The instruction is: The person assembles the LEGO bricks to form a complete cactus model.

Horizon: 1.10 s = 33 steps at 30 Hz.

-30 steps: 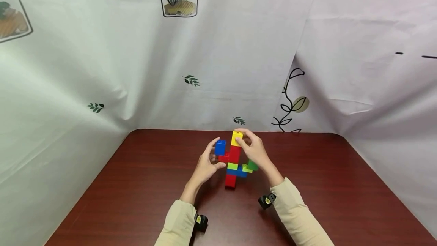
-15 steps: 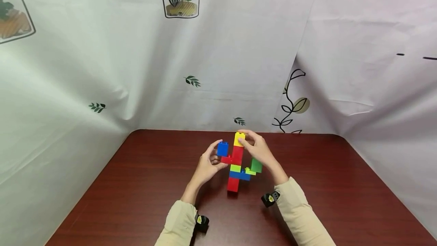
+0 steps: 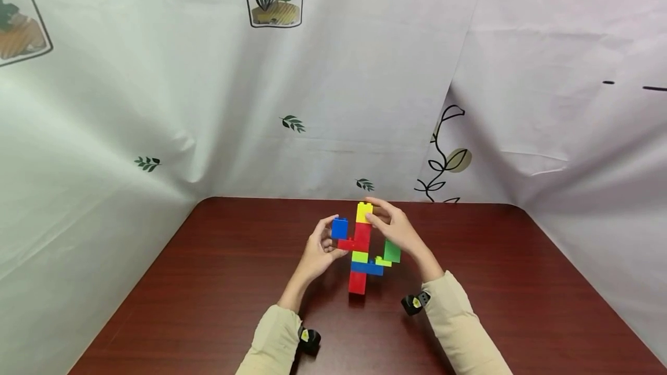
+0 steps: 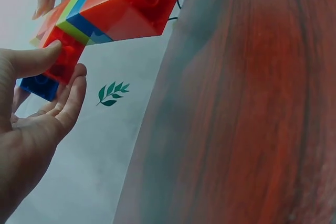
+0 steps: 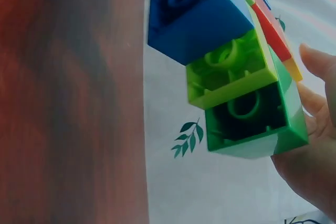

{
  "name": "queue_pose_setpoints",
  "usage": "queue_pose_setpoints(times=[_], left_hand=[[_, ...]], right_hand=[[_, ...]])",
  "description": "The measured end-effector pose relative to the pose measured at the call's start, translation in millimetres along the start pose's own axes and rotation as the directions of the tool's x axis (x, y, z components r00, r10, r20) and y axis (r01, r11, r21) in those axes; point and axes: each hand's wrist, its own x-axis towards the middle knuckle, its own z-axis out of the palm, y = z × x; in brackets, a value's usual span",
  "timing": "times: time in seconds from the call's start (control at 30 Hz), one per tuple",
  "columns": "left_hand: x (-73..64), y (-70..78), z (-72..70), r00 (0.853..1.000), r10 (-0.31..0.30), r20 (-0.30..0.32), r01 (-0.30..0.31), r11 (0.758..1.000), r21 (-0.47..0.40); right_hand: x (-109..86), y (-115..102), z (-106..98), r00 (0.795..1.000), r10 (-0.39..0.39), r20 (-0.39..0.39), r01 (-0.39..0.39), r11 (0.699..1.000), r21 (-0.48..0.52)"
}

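Note:
Both hands hold a figure of stacked toy building bricks above the table, its hollow undersides showing in the wrist views. In the head view, my right hand (image 3: 397,231) pinches the yellow brick (image 3: 362,213) at the top between thumb and fingers. My left hand (image 3: 315,253) grips the side arm, where a blue brick (image 3: 340,228) sits on a flat red brick (image 3: 345,244); its thumb presses that red brick (image 4: 64,64) in the left wrist view. Lower down are a lime brick (image 3: 359,257), a blue bar (image 3: 367,268), a red base brick (image 3: 356,283) and, at right, a green brick (image 5: 254,121).
A dark red-brown wooden table (image 3: 250,259) lies below. White cloth (image 3: 365,74) with printed plants hangs behind and at both sides. Black wrist cameras sit at the cuffs of both beige sleeves (image 3: 450,308).
The brick figure and both hands have shifted slightly right, and the figure's base has come a little nearer. Both grips stay the same; the last half second shows almost no motion.

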Motion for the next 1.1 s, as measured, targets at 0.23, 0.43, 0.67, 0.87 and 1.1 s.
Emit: queue_pose_setpoints(times=[0.23,0.43,0.67,0.87,1.1], left_hand=[[-0.1,-3.4,-2.0,1.0,0.005,-0.016,-0.005,1.0,-0.03],[0.7,-6.5,-0.5,1.0,-0.025,-0.016,0.025,0.999,-0.044],[2.2,-9.8,3.1,0.996,-0.08,-0.025,0.077,0.992,-0.1],[1.6,-13.4,6.1,0.995,-0.096,-0.006,0.095,0.993,-0.069],[-0.6,-10.5,4.8,0.995,-0.09,-0.038,0.087,0.992,-0.09]], right_hand=[[-15.4,12,1,0.997,-0.033,-0.066,0.03,0.999,-0.036],[-30.2,21,3,1.0,-0.014,-0.021,0.014,1.0,-0.003],[-43.2,33,16,0.998,-0.009,-0.059,0.007,1.0,-0.028],[-45.6,36,21,0.996,-0.032,-0.083,0.031,0.999,-0.017],[-44.9,39,20,0.993,0.008,-0.115,0.004,0.995,0.098]])
